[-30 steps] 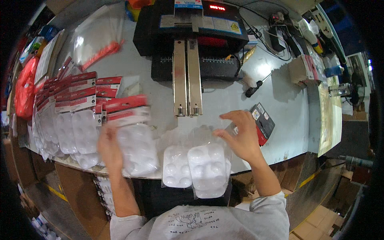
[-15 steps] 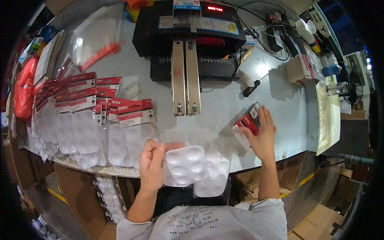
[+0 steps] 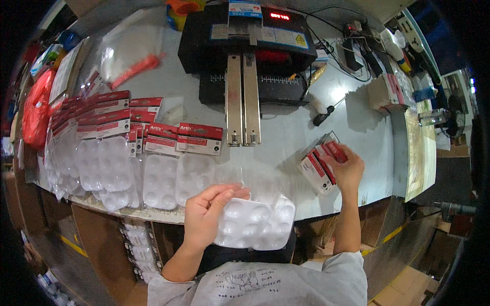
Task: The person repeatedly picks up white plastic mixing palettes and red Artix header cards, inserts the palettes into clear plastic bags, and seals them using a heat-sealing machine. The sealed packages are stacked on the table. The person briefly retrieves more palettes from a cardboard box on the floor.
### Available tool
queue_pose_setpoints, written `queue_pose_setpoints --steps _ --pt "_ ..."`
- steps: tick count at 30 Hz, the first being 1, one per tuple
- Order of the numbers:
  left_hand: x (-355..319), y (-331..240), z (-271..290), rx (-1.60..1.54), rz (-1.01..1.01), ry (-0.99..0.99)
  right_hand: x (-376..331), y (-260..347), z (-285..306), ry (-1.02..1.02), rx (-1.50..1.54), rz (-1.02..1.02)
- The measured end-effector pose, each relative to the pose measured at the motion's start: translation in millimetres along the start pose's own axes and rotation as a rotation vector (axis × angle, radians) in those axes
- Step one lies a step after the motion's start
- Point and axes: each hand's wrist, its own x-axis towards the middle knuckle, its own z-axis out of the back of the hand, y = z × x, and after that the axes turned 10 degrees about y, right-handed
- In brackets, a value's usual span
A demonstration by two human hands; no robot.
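Left hand [image 3: 206,217] pinching white welled palette tray [image 3: 242,223] at table's [image 3: 286,148] near edge, right hand [image 3: 346,167] fingers curled onto stack of red header cards [image 3: 319,166], packaged trays [image 3: 168,163] left, black sealing machine [image 3: 245,56] behind.

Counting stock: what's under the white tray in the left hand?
Under the white tray held by the left hand, a second tray sticks out. Anything beneath that is covered.

Lower palette tray [image 3: 273,232] half under the upper one, card stack [image 3: 319,166] partly behind right-hand fingers [image 3: 337,153] — print unreadable
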Motion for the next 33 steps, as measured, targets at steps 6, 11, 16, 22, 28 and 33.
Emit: queue_pose_setpoints --steps 6,11,16,22,28,33 --pt "-9.2 -3.2 -12.2 0.237 -0.044 0.046 -43.2 81.7 -10.5 0.486 0.350 0.326" --pt "-8.2 -3.8 -11.5 0.428 -0.048 -0.022 -37.7 107.4 -26.0 0.506 0.223 0.338" --pt "-3.1 -4.2 -9.7 0.443 -0.047 -0.056 -38.2 102.7 -27.2 0.527 0.302 0.352" --pt "-3.9 -1.0 -10.2 0.489 -0.051 -0.038 -29.7 94.6 -25.6 0.642 0.163 0.412" --pt "-1.0 6.3 -0.6 0.235 -0.100 -0.279 -21.8 75.9 -23.2 0.667 0.419 0.213" --pt "-0.4 18.8 8.0 0.173 -0.127 -0.269 -31.2 58.7 -32.8 0.910 0.641 -0.068"
